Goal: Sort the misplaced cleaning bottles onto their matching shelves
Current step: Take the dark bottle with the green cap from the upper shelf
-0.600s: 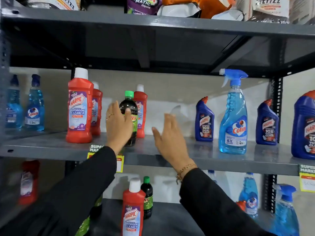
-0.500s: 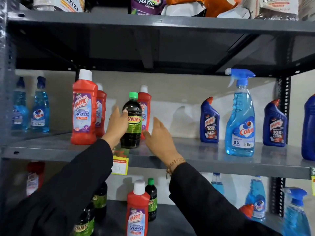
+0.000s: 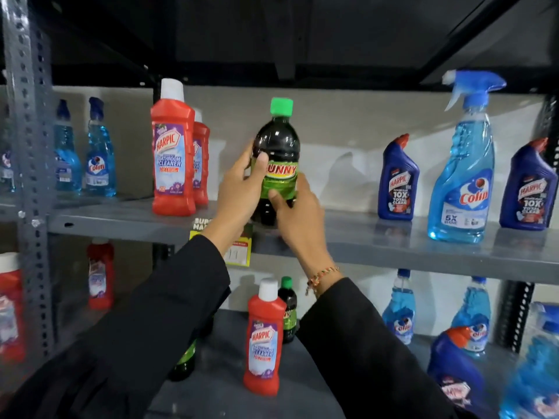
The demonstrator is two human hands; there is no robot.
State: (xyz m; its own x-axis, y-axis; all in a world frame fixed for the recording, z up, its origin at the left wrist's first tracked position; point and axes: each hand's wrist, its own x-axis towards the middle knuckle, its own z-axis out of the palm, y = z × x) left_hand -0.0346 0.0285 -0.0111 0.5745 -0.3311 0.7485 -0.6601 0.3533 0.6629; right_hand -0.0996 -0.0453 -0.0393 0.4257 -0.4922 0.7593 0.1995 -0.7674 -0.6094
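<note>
Head view showed our left hand (image 3: 242,189) and right hand (image 3: 298,213) both clasping the dark green-capped bottle (image 3: 276,152), raised just above the middle shelf (image 3: 393,240); we judged it best kept upright, carried down beside its twin (image 3: 288,309) below.

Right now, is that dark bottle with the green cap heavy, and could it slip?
The dark bottle looks filled nearly to its neck, so probably heavy for its size. Its smooth plastic may be slippery; both hands, left hand and right hand, grip it.
</note>
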